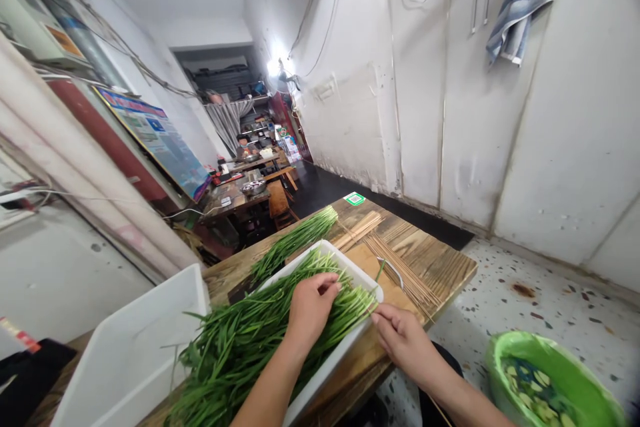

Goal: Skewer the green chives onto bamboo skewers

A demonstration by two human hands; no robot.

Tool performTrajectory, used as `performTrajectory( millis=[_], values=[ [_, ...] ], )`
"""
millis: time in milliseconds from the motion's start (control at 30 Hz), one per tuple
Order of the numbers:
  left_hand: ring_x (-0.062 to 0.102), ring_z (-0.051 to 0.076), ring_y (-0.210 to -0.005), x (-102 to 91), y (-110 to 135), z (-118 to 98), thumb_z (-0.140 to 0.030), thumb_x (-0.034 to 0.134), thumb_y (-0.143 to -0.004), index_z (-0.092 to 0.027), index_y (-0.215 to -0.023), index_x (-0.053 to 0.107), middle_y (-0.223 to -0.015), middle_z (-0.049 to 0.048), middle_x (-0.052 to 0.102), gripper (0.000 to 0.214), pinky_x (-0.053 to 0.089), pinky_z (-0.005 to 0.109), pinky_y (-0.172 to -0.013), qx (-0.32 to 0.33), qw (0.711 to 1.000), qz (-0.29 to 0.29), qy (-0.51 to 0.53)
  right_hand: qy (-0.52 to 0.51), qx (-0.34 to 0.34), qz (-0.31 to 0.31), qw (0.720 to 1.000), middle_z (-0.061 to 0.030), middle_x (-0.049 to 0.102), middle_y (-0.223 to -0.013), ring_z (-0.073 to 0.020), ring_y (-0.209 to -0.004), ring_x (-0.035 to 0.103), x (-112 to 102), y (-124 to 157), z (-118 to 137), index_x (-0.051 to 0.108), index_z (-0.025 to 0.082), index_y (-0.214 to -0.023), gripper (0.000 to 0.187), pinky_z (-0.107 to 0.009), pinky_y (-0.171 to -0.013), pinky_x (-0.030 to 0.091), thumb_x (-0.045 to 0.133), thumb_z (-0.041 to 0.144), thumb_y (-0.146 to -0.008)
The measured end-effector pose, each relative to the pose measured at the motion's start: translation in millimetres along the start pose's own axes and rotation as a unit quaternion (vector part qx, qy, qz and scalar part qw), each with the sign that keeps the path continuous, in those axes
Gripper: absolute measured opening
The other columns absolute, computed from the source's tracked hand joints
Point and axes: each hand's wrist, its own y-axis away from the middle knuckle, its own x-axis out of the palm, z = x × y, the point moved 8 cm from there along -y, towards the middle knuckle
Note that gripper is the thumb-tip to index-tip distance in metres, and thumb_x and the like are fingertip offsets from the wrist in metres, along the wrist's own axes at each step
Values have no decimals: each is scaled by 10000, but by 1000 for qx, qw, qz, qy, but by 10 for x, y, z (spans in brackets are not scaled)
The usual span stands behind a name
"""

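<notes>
Garlic chives (250, 320) with pale stem ends fill a white plastic tray (305, 407) on the wooden table. Over the stems, my left hand (313, 307) is closed in a pinch; what lies between its fingertips is too small to make out. My right hand (403, 337) pinches a thin bamboo skewer at the tray's right edge, its tip by the stem ends, the rest mostly hidden behind the hand. Under the tray's right side is a wooden cutting board (367, 259) with a metal handle. Loose bamboo skewers (400, 270) lie beyond it.
A second chive bunch (295, 240) and a skewer bundle (360, 228) lie at the table's far side. A white bin (135, 340) stands left. A green tub (555, 380) with cut pieces in liquid sits at lower right. Farther back are dining tables (235, 197) and a person.
</notes>
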Motion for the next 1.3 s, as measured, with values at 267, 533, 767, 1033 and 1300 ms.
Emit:
performTrajectory(
  millis=[267,533,767,1033,1300],
  values=[
    [622,169,-664,16,12,6,-308,566,-686,-166,-774,687,-716,26,693,206,471,266,-655,-15,1000,10,-5,5,-8,2,1000,96,264,-457,-55,-394,215,-3,0,33,361,198,-626,306,-208,-383,140,466,398,-832],
    [605,167,-633,-33,11,-41,-336,519,-721,-177,-825,643,-687,18,674,227,429,262,-628,-4,998,-19,-59,-9,-6,6,1000,104,253,-451,-47,-373,211,1,-8,-13,416,184,-674,285,-195,-362,140,458,412,-840],
    [612,162,-658,-11,6,-92,-284,503,-740,-184,-984,578,-642,-15,674,274,417,271,-714,14,1000,19,-18,-24,-2,17,1000,101,241,-473,-46,-386,207,-2,-13,-39,427,176,-684,256,-194,-367,138,457,364,-854],
    [612,158,-681,50,-10,-26,-298,495,-745,-168,-787,619,-705,12,671,184,437,257,-678,13,999,35,36,7,-6,10,1000,93,275,-458,-59,-395,232,-4,-17,-13,413,184,-656,260,-201,-379,164,427,334,-867],
    [597,158,-630,28,9,-10,-383,503,-749,-149,-1010,620,-647,0,664,370,453,266,-645,-28,998,37,50,29,-11,6,999,77,285,-511,-67,-425,245,7,-19,14,467,174,-694,233,-205,-404,182,425,331,-861]
  ],
)
